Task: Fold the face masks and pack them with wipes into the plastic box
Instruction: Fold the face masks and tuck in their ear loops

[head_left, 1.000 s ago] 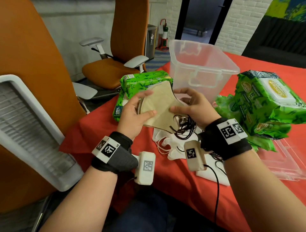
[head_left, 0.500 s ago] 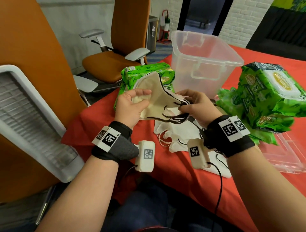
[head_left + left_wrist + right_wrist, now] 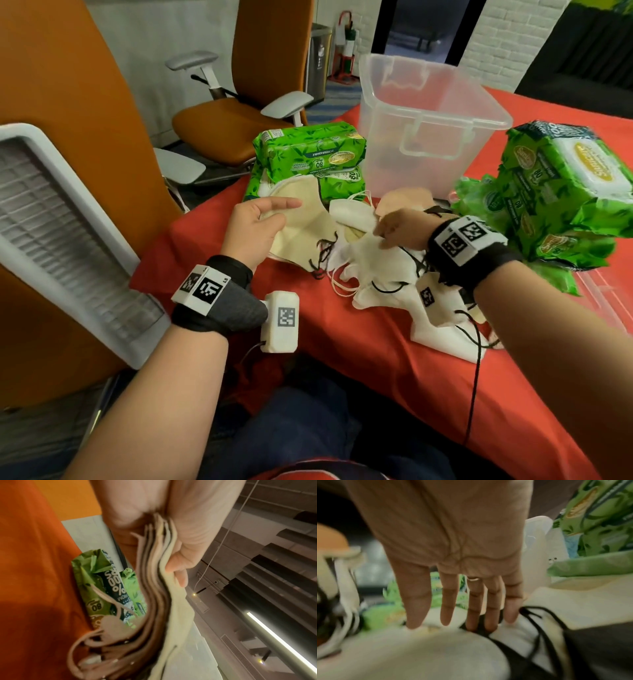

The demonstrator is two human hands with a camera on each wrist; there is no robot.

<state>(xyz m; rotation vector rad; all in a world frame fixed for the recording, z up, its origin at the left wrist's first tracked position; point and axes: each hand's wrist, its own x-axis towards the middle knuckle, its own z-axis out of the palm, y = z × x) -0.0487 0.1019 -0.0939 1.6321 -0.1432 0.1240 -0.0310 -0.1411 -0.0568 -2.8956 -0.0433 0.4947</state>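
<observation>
- Head view: the left hand [image 3: 255, 228] grips a stack of folded beige masks [image 3: 305, 222], thumb on top and fingers hidden beneath, low over the red tablecloth [image 3: 394, 359] just in front of the left wipes packs [image 3: 308, 154].
- The right hand [image 3: 402, 229] reaches with straight fingers down onto the pile of loose white masks [image 3: 373, 270], touching it and holding nothing.
- The clear plastic box [image 3: 424, 123] stands open behind the pile, between the left packs and the right wipes packs [image 3: 561, 198], which sit close by the right wrist.
- The table's near-left edge lies just beside the left wrist; an orange chair [image 3: 233, 120] stands beyond it. Bare cloth lies in front of the pile toward the person.
- Left wrist view: the left hand [image 3: 180, 527] pinches the folded beige masks [image 3: 159, 588] edge-on, several layers showing, a wipes pack [image 3: 102, 588] past them.
- Right wrist view, blurred: the right hand [image 3: 453, 547] is spread wide, its fingertips [image 3: 414, 623] on white mask fabric [image 3: 419, 655], black ear loops [image 3: 537, 616] beside the little finger.
</observation>
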